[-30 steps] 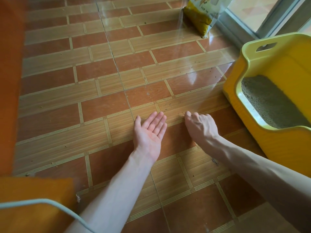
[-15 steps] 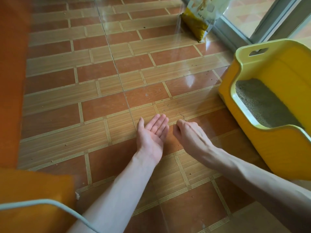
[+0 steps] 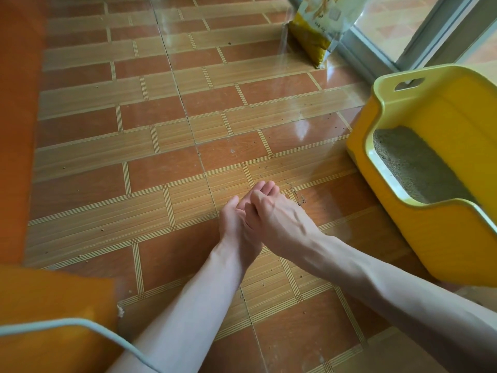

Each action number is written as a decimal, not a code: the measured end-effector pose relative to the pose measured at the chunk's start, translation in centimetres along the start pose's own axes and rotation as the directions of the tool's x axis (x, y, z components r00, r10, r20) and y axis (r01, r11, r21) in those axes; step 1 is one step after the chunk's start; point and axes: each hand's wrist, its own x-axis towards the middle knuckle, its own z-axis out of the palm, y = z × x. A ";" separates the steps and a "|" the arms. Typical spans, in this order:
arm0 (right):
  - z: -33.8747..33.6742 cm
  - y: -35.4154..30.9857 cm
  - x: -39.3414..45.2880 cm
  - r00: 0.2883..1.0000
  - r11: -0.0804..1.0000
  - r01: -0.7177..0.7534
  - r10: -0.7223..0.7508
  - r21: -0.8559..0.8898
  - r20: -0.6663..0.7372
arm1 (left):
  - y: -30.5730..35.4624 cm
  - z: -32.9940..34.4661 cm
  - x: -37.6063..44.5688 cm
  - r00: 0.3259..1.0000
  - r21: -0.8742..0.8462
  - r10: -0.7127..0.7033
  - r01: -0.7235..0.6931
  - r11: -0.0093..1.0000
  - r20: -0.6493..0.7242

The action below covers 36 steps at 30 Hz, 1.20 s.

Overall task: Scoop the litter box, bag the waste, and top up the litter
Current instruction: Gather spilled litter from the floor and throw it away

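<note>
Fingertips [image 3: 265, 187] of the left hand [image 3: 239, 224] lie straight and together, palm up like a shallow cup just above the floor tiles [image 3: 166, 146]; whether any grains already sit in the palm is hidden. Over it the right hand [image 3: 279, 219] lies knuckles up, its fingers bent down into the cupped palm; they seem to be dropping or brushing something in, but I cannot tell whether they pinch anything.

Stray litter grains [image 3: 297, 196] dot the tile just beside the hands, on the side toward the litter box [image 3: 441, 235], with finer specks scattered further out. By my reckoning these grains are light, dry and hard, apt to roll and skip on the glossy tile, so they are better swept together with the edge of a hand and pinched up in small lots than chased singly.

Grey litter [image 3: 414, 168] fills the bottom of the yellow box, which stands near the right forearm, its handle slot toward the window. It looks stiff plastic and probably heavy when loaded; the rim or that slot would be the place to hold it. A yellow litter bag [image 3: 314, 30] stands upright well beyond, by the window frame [image 3: 419, 41]. A pale cable [image 3: 80, 325] crosses the near corner
</note>
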 end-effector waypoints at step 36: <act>2.3 11.6 0.8 0.955 0.916 -0.259 0.291 -0.307 0.060 | -1.3 0.1 0.7 0.993 0.160 0.055 -0.037 0.986 -0.106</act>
